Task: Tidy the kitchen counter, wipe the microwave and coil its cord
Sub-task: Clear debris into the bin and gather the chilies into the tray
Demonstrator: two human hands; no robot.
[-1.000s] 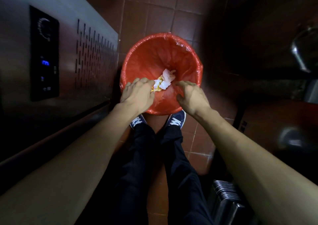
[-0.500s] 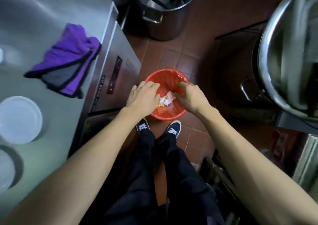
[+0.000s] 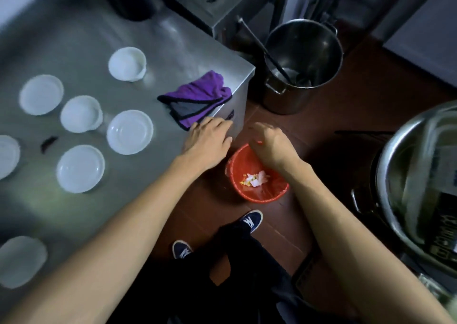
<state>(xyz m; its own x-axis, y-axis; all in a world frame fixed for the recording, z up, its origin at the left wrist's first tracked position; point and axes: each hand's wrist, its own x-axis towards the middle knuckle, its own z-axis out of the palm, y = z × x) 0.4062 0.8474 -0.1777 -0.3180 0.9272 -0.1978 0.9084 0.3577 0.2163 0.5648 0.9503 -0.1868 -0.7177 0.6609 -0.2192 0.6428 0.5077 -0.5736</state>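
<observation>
Both hands have come up out of the red bin (image 3: 257, 190); half a second ago they were down at its rim over the scraps, and now the view has lifted to take in the steel counter (image 3: 74, 39) as well. The left hand (image 3: 209, 141) lies flat, fingers straight and relaxed, at the counter's near corner just beside the purple cloth (image 3: 197, 99), holding nothing. The right hand (image 3: 270, 145) hangs above the bin's far rim, fingers loosely drooped, also empty. The scraps (image 3: 254, 180) lie at the bottom of the bin, so the dumping step looks finished.

That turns attention back to the counter, where several white lids (image 3: 129, 131) and shallow tubs (image 3: 127, 63) are spread out, along with a small dark scrap (image 3: 48, 143). The cloth sits folded at the counter's edge, within easy reach of the left hand, which suggests picking it up for wiping comes next. No microwave or cord can be made out clearly here
</observation>
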